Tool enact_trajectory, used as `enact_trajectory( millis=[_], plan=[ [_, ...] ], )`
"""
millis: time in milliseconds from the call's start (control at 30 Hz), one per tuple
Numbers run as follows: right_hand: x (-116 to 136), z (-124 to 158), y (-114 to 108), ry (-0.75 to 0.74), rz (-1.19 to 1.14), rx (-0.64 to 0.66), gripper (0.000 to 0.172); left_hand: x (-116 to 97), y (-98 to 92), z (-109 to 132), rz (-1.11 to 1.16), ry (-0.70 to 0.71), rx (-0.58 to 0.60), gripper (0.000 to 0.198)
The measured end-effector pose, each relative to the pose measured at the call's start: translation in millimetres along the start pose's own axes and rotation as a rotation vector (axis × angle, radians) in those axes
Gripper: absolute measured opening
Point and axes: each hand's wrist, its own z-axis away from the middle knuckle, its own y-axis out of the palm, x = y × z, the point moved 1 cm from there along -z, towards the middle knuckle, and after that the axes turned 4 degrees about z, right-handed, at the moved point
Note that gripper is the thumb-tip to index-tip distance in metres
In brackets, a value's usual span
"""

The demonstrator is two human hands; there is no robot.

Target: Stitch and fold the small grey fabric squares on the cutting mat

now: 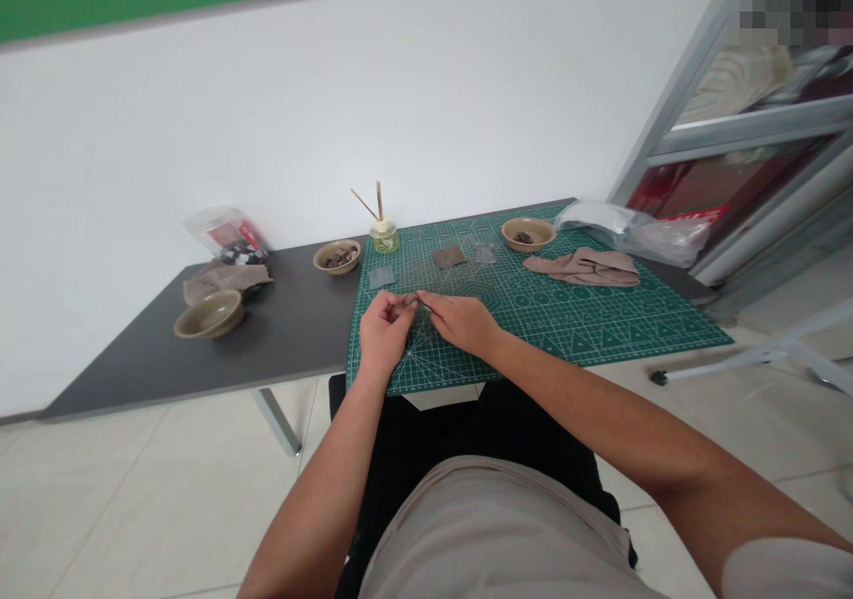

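Note:
My left hand [385, 332] and my right hand [459, 322] meet low over the green cutting mat [586, 332], fingertips together. Between them is a small dark piece [411, 299], too small to identify and partly hidden by my fingers. Beyond my hands lie a brown square patch [449, 257] and two grey translucent squares [381, 277] [485, 253]. Farther right on the mat sit a tan bowl of dark pieces [529, 228] and a folded beige cloth [579, 267].
The dark grey table [280, 337] holds a reed diffuser [385, 236], a tan bowl of dark pieces [337, 256], another tan bowl [209, 313], beige fabric [227, 281] and a clear plastic container [225, 233]. A plastic bag [630, 233] lies at the back right corner.

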Motion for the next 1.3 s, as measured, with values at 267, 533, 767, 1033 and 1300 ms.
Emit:
enact_trajectory(
  millis=[267,533,767,1033,1300],
  plan=[
    [-4.3,-0.1,-0.7,0.057,-0.036,-0.093,0.044,0.7,-0.1,-3.2,0.082,0.007,0.012,0.021],
    [-3.1,0.4,-2.2,0.033,-0.042,-0.108,0.047,-1.0,0.8,-2.5,0.07,-0.092,0.083,0.02],
    [2.0,2.7,0.8,-0.127,0.056,-0.042,0.046,-9.7,-0.9,1.2,-0.255,-0.007,0.032,0.018],
    [1.8,1.6,2.4,-0.044,0.05,-0.03,0.045,-7.9,-1.2,2.9,-0.175,-0.022,0.003,0.017],
    [2.4,2.5,1.5,-0.19,0.045,-0.058,0.047,-9.4,-0.9,1.7,-0.249,-0.028,0.03,0.016]
  ],
)
